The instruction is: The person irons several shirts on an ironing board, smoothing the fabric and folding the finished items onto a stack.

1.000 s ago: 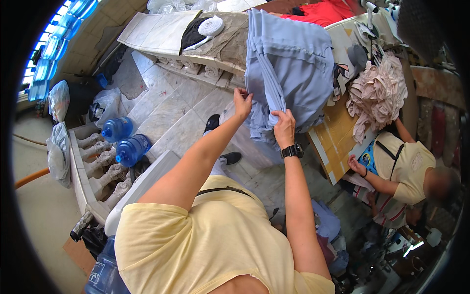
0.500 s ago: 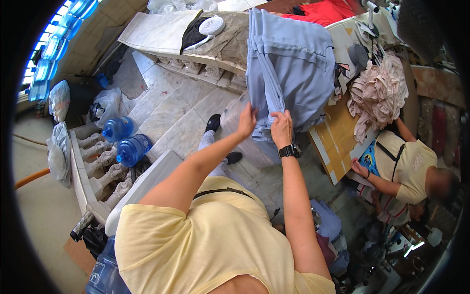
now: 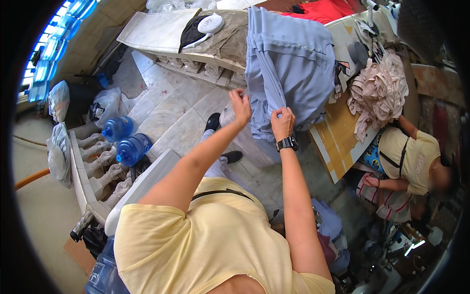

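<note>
A stack of light blue-grey cloth hangs in folds over the end of the stone ledge. My right hand, with a black watch at the wrist, pinches the lower end of a long gathered fold of this cloth. Close to the cloth's left edge is my left hand; its fingers are partly spread and nothing shows in them. Whether its fingertips brush the cloth I cannot tell. Below the cloth, a translucent plastic bag rests near my feet.
A roll of white tape lies on the ledge. To the right, crumpled pale pink cloth sits by a tan board. Another person is at the far right. Blue water jugs stand at the left by a balustrade.
My left hand has moved up and left, its fingers opening away from the fold. My right hand keeps its grip on the fold. The other person has shifted slightly, drawing a hand back.
</note>
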